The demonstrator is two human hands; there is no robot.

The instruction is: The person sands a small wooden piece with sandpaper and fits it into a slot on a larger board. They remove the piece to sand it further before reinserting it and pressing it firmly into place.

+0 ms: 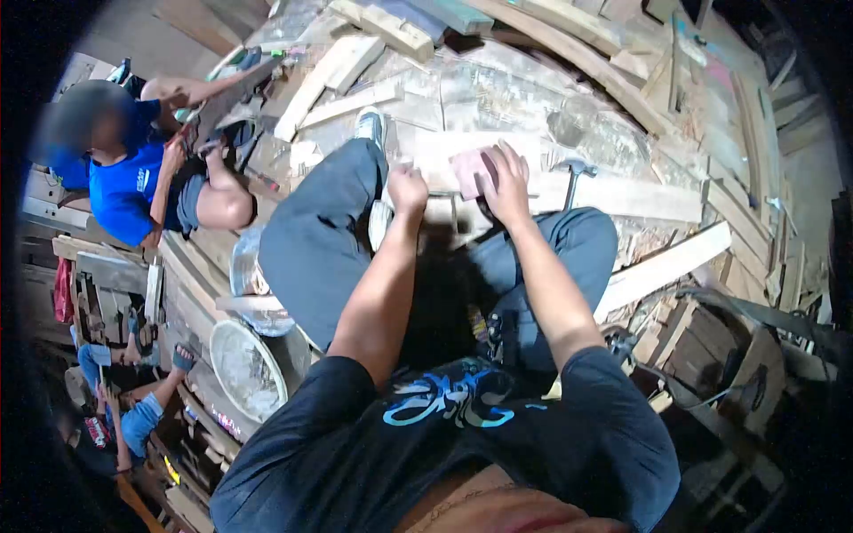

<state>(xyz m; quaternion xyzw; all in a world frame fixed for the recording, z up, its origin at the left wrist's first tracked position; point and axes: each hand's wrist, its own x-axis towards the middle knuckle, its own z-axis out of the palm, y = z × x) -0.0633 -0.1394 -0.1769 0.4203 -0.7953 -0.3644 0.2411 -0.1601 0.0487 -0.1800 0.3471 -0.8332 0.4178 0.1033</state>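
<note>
My left hand [408,189] is closed in a fist above the pale wooden board [431,149] between my legs. Whatever it may hold is hidden. Just to the right, my right hand [507,185] grips the edge of a pinkish flat piece [467,174], thumb and fingers on its right side. Its material cannot be made out. Close by on the right lies a claw hammer [574,174], its head pointing away from me and its handle toward my knee. Small wood pieces [442,213] sit in shadow below my hands.
Planks [662,274] and scraps lie on the floor ahead and to the right. A round pale basin [250,369] stands at my left. One person in a blue shirt [124,191] sits at the left; another person [133,417] sits further back.
</note>
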